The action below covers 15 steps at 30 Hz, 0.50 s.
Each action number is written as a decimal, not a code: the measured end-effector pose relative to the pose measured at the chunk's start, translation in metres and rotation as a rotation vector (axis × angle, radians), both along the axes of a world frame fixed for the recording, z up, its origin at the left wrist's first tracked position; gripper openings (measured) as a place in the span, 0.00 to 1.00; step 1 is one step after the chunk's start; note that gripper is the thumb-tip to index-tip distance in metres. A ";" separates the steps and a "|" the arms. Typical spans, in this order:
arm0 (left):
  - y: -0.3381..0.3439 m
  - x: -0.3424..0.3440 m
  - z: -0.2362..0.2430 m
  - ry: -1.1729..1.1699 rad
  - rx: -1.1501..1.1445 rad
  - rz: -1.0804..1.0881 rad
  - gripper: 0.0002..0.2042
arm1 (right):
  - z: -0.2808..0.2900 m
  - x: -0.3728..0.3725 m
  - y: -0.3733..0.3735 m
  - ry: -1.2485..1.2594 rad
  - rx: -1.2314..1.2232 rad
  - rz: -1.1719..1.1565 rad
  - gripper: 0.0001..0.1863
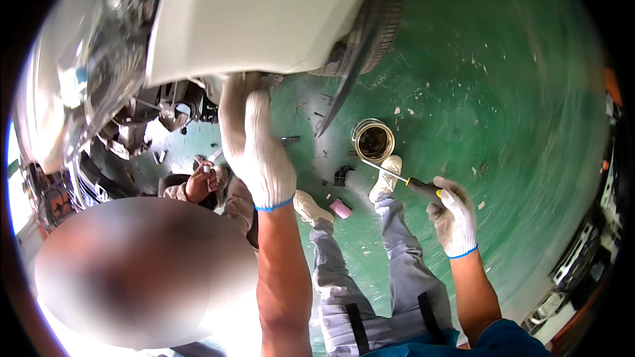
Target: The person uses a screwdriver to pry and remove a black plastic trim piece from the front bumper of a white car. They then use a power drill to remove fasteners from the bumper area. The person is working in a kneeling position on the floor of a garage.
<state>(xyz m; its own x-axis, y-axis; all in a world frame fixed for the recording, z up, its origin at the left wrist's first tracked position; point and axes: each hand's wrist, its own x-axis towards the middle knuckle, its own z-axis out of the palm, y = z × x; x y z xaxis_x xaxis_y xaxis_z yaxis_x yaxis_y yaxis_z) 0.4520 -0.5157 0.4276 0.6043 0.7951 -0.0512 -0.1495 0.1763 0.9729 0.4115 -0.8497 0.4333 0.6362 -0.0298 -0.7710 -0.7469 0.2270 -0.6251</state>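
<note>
Blurred into a big, smooth oval, a co-worker's head [145,271] filled the lower left, close to the camera. Beside it, the person's bare left arm [283,277] came up from the lower edge. At the lower right, a blue sleeve [509,340] covered the top of the other arm.

Both hands wore white gloves with blue cuffs. The left hand [270,165] reached up to the low edge of a white fender [258,20]. Its fingertips were hidden there, so one could not tell if it was gripping or just touching. The right hand [455,217] was closed around the black and yellow handle of a screwdriver [421,188]. The metal rod pointed left, and its tip showed by the rim of a tin [391,139]. One could not tell if they touched.

Left of the fender was a clear, shiny headlight [109,46]. To its right were a black tire [389,30] and a dark strip [338,100] that slanted down to a thin point. Above the blurred head, the co-worker's hand [200,184] was bent around something too small to name.

Farther down were the person's gray pants [405,254] and pale shoes [312,207]. The tin sat on the green floor [509,99], just past one shoe, with dark stuff inside. A pink block [340,209] lay near the other shoe. Car parts [574,258] lay far off to the right.
</note>
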 end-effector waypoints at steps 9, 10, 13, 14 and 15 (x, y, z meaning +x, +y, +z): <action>0.022 0.019 0.010 -0.272 -0.153 -0.037 0.23 | 0.052 0.010 0.055 0.098 0.324 0.607 0.46; 0.027 0.019 0.012 -0.348 -0.187 -0.050 0.24 | 0.059 0.010 0.067 0.031 0.292 0.675 0.45; 0.032 0.021 0.021 -0.306 -0.344 -0.005 0.26 | 0.076 0.009 0.095 -0.114 0.205 0.687 0.42; 0.034 0.021 0.024 -0.272 -0.353 0.011 0.26 | 0.081 0.009 0.105 -0.154 0.186 0.667 0.41; 0.032 0.023 0.026 -0.280 -0.377 0.033 0.26 | 0.083 0.009 0.112 -0.238 0.115 0.706 0.40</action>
<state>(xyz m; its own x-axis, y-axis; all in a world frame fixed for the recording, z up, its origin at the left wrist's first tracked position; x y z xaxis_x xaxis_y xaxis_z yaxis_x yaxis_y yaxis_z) 0.4746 -0.4834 0.4541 0.6111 0.7711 -0.1791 -0.4081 0.5007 0.7633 0.4200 -0.7376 0.5166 0.6237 0.5193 -0.5842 -0.5872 -0.1821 -0.7887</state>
